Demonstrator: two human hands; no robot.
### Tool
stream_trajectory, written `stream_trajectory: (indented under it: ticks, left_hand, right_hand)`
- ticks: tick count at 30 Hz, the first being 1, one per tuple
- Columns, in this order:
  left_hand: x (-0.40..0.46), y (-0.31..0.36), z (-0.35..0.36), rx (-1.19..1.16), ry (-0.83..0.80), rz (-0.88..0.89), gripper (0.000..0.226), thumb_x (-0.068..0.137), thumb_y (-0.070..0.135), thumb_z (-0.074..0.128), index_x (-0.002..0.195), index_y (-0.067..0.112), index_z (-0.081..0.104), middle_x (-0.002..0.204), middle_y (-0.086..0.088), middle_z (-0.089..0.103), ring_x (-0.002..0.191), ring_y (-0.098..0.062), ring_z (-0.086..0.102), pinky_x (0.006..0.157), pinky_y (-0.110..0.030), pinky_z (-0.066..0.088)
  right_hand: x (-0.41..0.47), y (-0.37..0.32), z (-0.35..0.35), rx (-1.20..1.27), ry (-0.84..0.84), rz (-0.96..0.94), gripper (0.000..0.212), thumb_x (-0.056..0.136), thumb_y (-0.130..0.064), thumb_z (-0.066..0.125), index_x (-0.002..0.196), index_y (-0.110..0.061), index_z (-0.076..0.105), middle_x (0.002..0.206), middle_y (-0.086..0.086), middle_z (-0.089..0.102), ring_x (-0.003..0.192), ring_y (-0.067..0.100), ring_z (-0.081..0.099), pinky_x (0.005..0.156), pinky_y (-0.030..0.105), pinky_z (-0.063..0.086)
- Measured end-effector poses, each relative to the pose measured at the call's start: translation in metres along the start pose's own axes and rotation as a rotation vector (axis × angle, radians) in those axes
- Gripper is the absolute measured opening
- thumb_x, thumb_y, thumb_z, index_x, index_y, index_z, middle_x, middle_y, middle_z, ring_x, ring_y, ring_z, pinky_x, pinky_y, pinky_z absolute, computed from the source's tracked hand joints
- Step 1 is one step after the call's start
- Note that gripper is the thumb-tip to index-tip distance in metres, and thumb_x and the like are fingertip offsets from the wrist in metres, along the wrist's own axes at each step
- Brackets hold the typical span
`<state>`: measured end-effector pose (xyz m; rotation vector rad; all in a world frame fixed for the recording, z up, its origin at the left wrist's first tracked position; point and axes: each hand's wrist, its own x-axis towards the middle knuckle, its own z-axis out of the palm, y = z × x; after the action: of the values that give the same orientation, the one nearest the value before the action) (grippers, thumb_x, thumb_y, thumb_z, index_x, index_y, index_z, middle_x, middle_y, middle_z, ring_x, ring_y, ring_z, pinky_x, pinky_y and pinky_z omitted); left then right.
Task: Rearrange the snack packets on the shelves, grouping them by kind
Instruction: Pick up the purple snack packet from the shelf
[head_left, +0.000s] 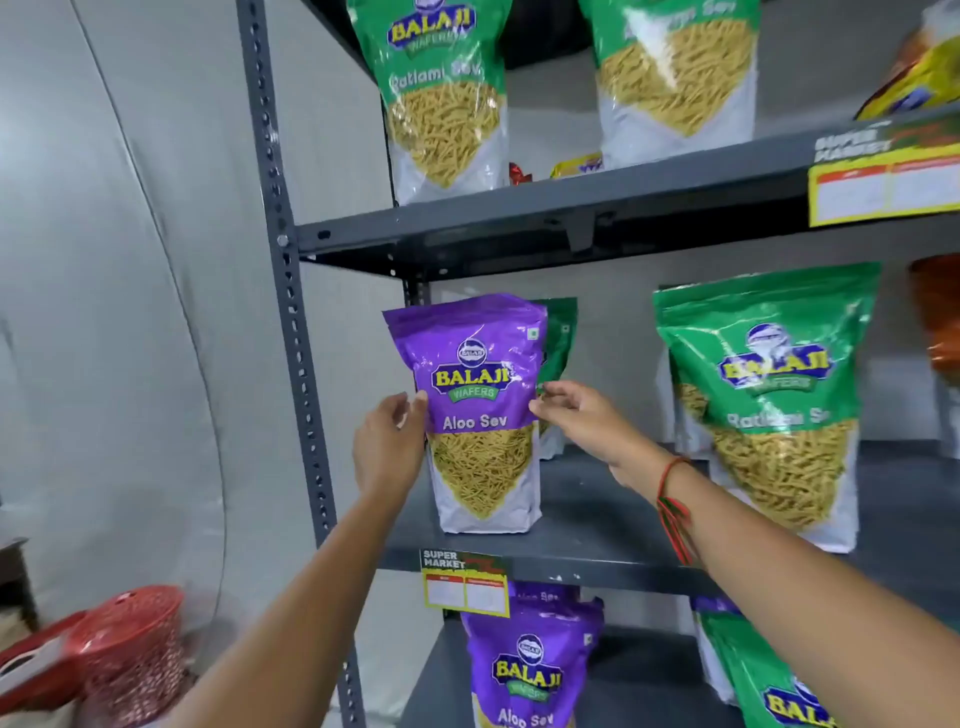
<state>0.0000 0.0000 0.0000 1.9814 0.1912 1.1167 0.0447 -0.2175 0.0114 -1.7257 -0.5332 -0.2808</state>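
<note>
A purple Aloo Sev packet (475, 374) stands upright at the left end of the middle shelf (597, 525). My left hand (387, 441) touches its left edge and my right hand (576, 415) touches its right edge, fingers around the sides. Behind it a green packet (558, 338) is partly hidden. A green Ratlami Sev packet (769, 405) stands further right on the same shelf. Two green Ratlami Sev packets (441, 93) (675, 73) stand on the upper shelf. Below, a purple Aloo Sev packet (530, 670) and a green packet (769, 686) stand on the lower shelf.
The grey metal upright (296, 332) frames the rack's left side, with a grey wall beyond. A red mesh basket (130, 649) sits on the floor at lower left. Yellow price labels (465, 587) (883, 187) hang on the shelf edges. Orange packets (937, 312) show at the right edge.
</note>
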Motion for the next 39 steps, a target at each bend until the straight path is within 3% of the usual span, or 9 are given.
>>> stream_trajectory:
  ticks: [3, 6, 10, 13, 16, 23, 29, 35, 39]
  left_hand:
    - [0.003, -0.003, 0.014, -0.051, 0.042, 0.036, 0.043, 0.091, 0.048, 0.045, 0.107, 0.017, 0.070, 0.104, -0.003, 0.075, 0.095, -0.021, 0.067, 0.082, -0.037, 0.051]
    - [0.004, -0.005, 0.021, -0.106, 0.088, -0.001, 0.032, 0.090, 0.041, 0.051, 0.100, 0.019, 0.072, 0.095, -0.001, 0.076, 0.087, -0.018, 0.068, 0.081, -0.038, 0.052]
    - [0.007, -0.007, 0.026, -0.123, 0.136, -0.065, 0.025, 0.088, 0.038, 0.056, 0.090, 0.019, 0.072, 0.082, 0.004, 0.073, 0.077, -0.016, 0.066, 0.073, -0.033, 0.049]
    - [-0.001, 0.001, 0.024, -0.123, 0.162, -0.061, 0.022, 0.090, 0.034, 0.057, 0.090, 0.018, 0.071, 0.080, 0.002, 0.072, 0.074, -0.017, 0.064, 0.068, -0.027, 0.039]
    - [-0.014, 0.008, 0.016, -0.145, 0.184, -0.068, 0.022, 0.089, 0.033, 0.058, 0.093, 0.017, 0.072, 0.082, 0.002, 0.072, 0.077, -0.017, 0.064, 0.072, -0.029, 0.042]
    - [-0.066, 0.039, -0.017, -0.212, 0.209, -0.023, 0.019, 0.085, 0.034, 0.061, 0.090, 0.020, 0.072, 0.082, 0.001, 0.073, 0.081, -0.019, 0.067, 0.080, -0.030, 0.046]
    - [-0.134, 0.049, -0.036, -0.386, 0.170, -0.061, 0.017, 0.080, 0.035, 0.062, 0.084, 0.022, 0.071, 0.076, 0.003, 0.072, 0.073, -0.013, 0.067, 0.083, -0.038, 0.055]
    - [-0.225, 0.020, -0.028, -0.362, 0.099, -0.095, 0.008, 0.087, 0.026, 0.063, 0.080, 0.024, 0.066, 0.070, 0.006, 0.065, 0.065, -0.009, 0.058, 0.063, -0.007, 0.040]
    - [-0.276, -0.016, -0.008, -0.287, -0.003, -0.130, 0.008, 0.088, 0.024, 0.062, 0.082, 0.021, 0.065, 0.072, 0.004, 0.066, 0.068, -0.005, 0.059, 0.061, -0.007, 0.038]
  right_hand:
    - [0.012, 0.014, 0.013, 0.054, 0.015, -0.038, 0.028, 0.081, -0.034, 0.066, 0.104, -0.019, 0.067, 0.107, 0.002, 0.071, 0.102, 0.019, 0.065, 0.091, 0.035, 0.049]
    - [0.016, 0.021, 0.020, 0.146, 0.086, -0.071, 0.004, 0.081, -0.024, 0.069, 0.083, -0.021, 0.068, 0.087, 0.001, 0.071, 0.082, 0.016, 0.064, 0.082, 0.035, 0.051]
    - [0.018, 0.025, 0.022, 0.201, 0.182, -0.094, 0.011, 0.079, -0.016, 0.072, 0.070, -0.022, 0.068, 0.077, 0.002, 0.071, 0.074, 0.015, 0.065, 0.074, 0.029, 0.053]
    - [0.013, 0.025, 0.023, 0.200, 0.217, -0.079, 0.010, 0.078, -0.016, 0.073, 0.070, -0.021, 0.069, 0.079, 0.006, 0.073, 0.074, 0.017, 0.067, 0.076, 0.034, 0.055]
    - [-0.001, 0.018, 0.020, 0.209, 0.244, -0.075, 0.006, 0.078, -0.017, 0.073, 0.073, -0.019, 0.071, 0.082, 0.010, 0.075, 0.077, 0.020, 0.069, 0.078, 0.036, 0.057]
    - [-0.069, -0.023, -0.003, 0.247, 0.271, -0.083, 0.017, 0.080, -0.011, 0.071, 0.067, -0.021, 0.065, 0.069, -0.001, 0.067, 0.058, 0.001, 0.059, 0.059, 0.013, 0.049]
    - [-0.144, -0.038, -0.026, 0.259, 0.220, -0.001, 0.018, 0.079, -0.006, 0.071, 0.068, -0.018, 0.063, 0.065, -0.005, 0.066, 0.055, 0.001, 0.060, 0.062, 0.015, 0.050]
    - [-0.201, 0.009, -0.047, 0.147, 0.092, 0.168, 0.013, 0.079, -0.008, 0.071, 0.074, -0.017, 0.063, 0.072, -0.001, 0.065, 0.060, 0.001, 0.060, 0.059, 0.014, 0.052]
    - [-0.218, 0.066, -0.053, 0.072, 0.018, 0.317, 0.006, 0.080, -0.007, 0.070, 0.078, -0.009, 0.065, 0.072, 0.005, 0.065, 0.065, 0.009, 0.060, 0.056, 0.014, 0.054]
